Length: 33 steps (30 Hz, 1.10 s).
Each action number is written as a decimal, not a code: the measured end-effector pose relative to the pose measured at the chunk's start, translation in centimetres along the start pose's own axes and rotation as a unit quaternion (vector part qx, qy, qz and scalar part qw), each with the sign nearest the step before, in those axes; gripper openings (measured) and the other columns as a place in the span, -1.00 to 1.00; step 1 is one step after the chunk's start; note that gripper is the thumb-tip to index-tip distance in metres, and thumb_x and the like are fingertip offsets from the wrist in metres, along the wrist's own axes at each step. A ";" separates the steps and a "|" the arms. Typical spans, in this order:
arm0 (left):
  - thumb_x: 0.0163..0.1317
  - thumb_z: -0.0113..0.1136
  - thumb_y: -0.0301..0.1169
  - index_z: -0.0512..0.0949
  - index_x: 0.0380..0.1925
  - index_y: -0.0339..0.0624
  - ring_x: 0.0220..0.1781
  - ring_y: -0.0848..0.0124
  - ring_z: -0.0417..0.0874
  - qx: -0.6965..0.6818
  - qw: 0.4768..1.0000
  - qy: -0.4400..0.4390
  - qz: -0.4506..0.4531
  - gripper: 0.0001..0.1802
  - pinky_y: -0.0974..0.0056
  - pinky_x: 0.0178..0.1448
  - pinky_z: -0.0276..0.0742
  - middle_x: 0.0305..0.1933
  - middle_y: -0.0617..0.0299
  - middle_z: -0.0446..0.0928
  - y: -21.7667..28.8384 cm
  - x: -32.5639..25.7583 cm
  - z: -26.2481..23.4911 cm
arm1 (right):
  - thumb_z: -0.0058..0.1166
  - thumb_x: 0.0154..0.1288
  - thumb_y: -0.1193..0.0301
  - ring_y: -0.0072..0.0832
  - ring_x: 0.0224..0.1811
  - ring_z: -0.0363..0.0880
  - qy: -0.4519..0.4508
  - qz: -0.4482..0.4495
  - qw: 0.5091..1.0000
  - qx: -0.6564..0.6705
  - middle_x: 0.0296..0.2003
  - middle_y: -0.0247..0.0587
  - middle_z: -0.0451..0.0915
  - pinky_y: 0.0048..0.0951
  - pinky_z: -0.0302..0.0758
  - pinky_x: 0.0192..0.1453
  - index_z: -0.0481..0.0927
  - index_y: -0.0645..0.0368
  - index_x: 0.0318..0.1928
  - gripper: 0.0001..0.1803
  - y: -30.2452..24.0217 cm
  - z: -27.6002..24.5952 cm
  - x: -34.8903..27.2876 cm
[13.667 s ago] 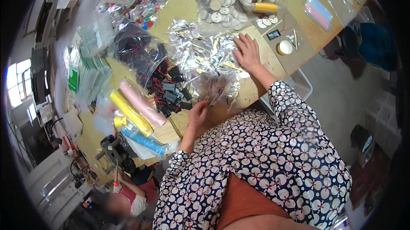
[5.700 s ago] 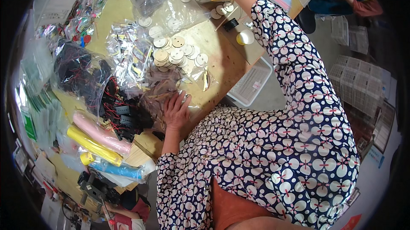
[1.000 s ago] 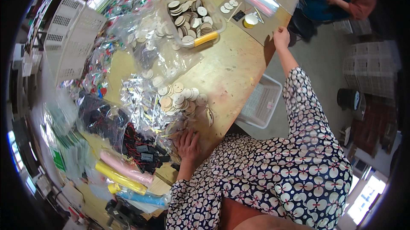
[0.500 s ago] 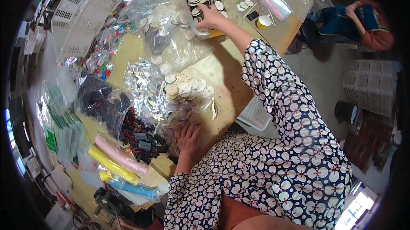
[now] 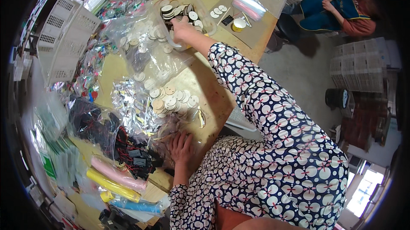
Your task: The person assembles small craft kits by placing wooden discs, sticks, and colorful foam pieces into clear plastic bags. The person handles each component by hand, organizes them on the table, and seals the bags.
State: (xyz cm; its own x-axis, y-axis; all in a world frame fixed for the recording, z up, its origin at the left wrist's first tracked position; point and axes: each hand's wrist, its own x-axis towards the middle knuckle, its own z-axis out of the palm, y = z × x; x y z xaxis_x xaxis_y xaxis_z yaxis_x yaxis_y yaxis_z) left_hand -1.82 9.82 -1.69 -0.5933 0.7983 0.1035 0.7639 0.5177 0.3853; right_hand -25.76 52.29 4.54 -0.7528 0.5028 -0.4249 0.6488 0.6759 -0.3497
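Observation:
My right hand (image 5: 181, 28) reaches far forward into a clear plastic tub (image 5: 207, 34) full of round wooden discs. Its fingers are down among the discs, so its grip is hidden. My left hand (image 5: 182, 146) lies palm down with fingers spread on a crumpled clear bag (image 5: 164, 136) near the table's front edge. Just beyond that bag sits a loose pile of wooden discs (image 5: 173, 99). A large clear bag with more discs (image 5: 149, 54) lies between the pile and the tub.
Silvery packets (image 5: 130, 106), a dark bag of wired parts (image 5: 94, 121) and pink (image 5: 119, 176), yellow (image 5: 109, 185) and blue rolls (image 5: 136, 206) crowd the left. A white basket (image 5: 64, 37) stands far left. A small yellow pot (image 5: 239, 25) sits far right. Another person (image 5: 341, 7) sits beyond the table.
My right hand has moved from the table's far right edge leftward into the tub of discs. My left hand has stayed on the clear bag.

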 end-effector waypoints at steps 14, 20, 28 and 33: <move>0.04 0.17 -0.36 0.65 -0.02 0.20 0.29 0.27 0.48 -0.018 0.999 -0.019 -0.022 -0.57 -0.02 0.44 0.23 0.24 0.37 0.53 -0.4 -0.8 0.0 | 0.38 -0.07 0.42 0.06 0.01 0.62 0.027 -0.009 0.999 -0.020 0.18 0.37 0.22 -0.20 0.61 0.08 0.32 0.24 0.21 -0.21 0.1 1.8 0.5; 0.04 0.17 -0.37 0.64 0.01 0.19 0.28 0.27 0.48 -0.017 1.000 -0.014 -0.012 -0.55 -0.02 0.43 0.26 0.24 0.36 0.53 -0.1 -0.3 0.0 | 0.44 -0.17 0.35 0.13 0.11 0.55 0.015 -0.024 1.000 0.003 0.27 0.43 0.18 -0.17 0.57 0.15 0.36 0.27 0.23 -0.13 4.0 1.3 1.9; 0.02 0.19 -0.38 0.64 0.02 0.19 0.29 0.33 0.47 -0.022 0.999 -0.005 -0.025 -0.53 0.03 0.42 0.28 0.26 0.40 0.51 -1.5 -1.1 0.7 | 0.23 0.03 0.27 0.07 0.22 0.50 0.049 -0.031 0.996 -0.066 0.31 0.44 0.21 -0.25 0.51 0.27 0.30 0.15 0.39 -0.15 2.8 4.8 3.5; -0.03 0.22 -0.45 0.66 -0.02 0.17 0.30 0.32 0.48 -0.034 0.999 -0.003 -0.040 -0.52 0.03 0.40 0.28 0.25 0.37 0.53 -1.3 -1.3 0.7 | 0.34 0.02 0.29 -0.09 0.01 0.62 0.061 -0.090 0.992 0.071 -0.03 0.11 0.62 -0.23 0.58 0.07 0.47 0.29 0.16 -0.33 4.3 3.5 3.0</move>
State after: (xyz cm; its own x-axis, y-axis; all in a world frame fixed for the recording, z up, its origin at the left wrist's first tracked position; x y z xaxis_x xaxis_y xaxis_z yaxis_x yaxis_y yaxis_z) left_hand -1.92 8.31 -2.95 -0.6506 0.7567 0.0641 0.6947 0.5589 0.4529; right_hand -24.88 54.80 -1.21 -0.8600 0.4485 -0.2433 0.5053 0.6822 -0.5285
